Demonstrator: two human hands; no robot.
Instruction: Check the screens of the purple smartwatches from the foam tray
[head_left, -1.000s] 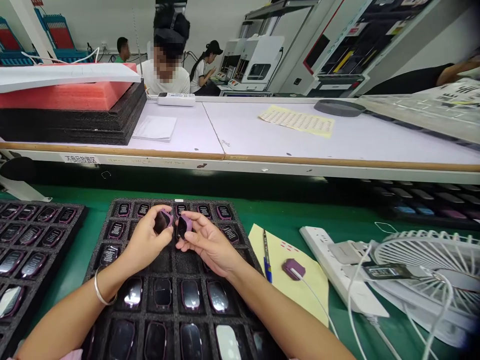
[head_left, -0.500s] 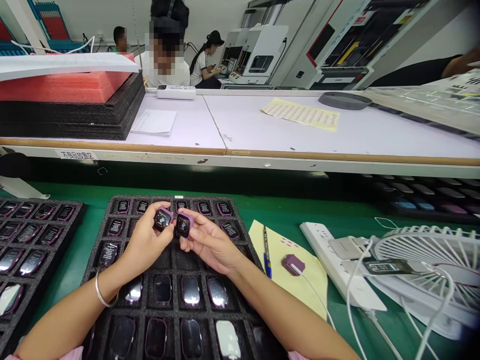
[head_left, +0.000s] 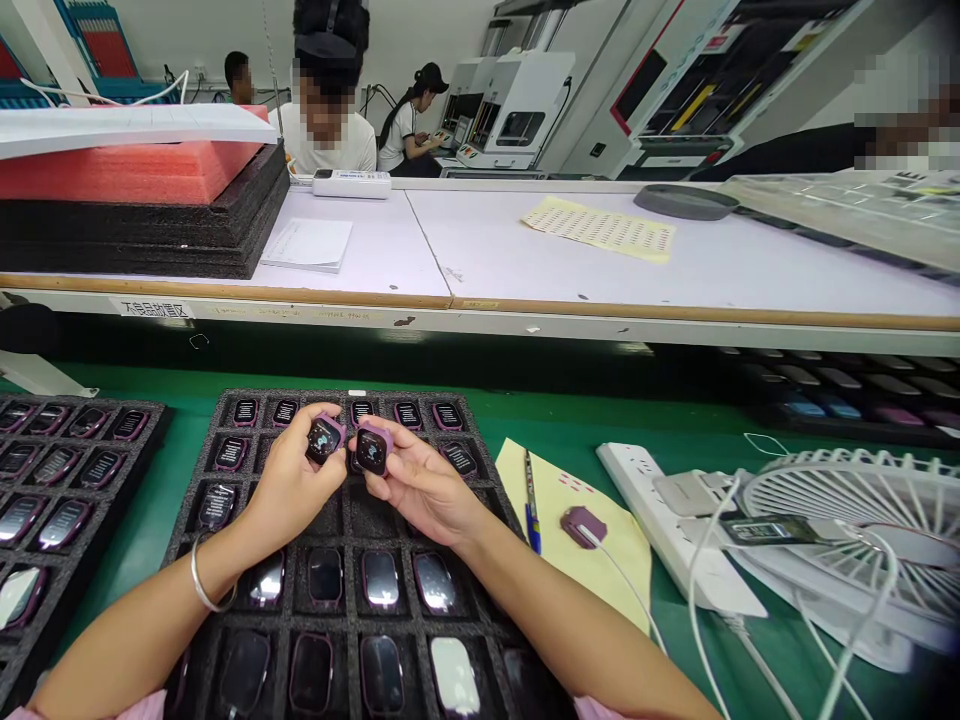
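My left hand (head_left: 289,485) pinches a small purple smartwatch body (head_left: 325,439) with its lit screen facing me. My right hand (head_left: 420,487) grips a second purple smartwatch body (head_left: 373,449) right beside it, screen also lit. Both hands hover over a black foam tray (head_left: 341,520) whose pockets hold several more watch bodies, lit ones in the far rows and dark ones in the near rows. A silver bangle circles my left wrist.
A second foam tray (head_left: 67,470) of watch bodies lies at the left. To the right are a yellow sheet (head_left: 559,500) with a blue pen (head_left: 529,490), a purple charger puck (head_left: 583,524) on a white cable, a power strip (head_left: 652,510) and a white fan (head_left: 855,520). Other people sit beyond the raised white bench (head_left: 600,280).
The two watch bodies were dark and turned edge-on a second ago; now both face me with lit screens. My hands have stayed in about the same place.
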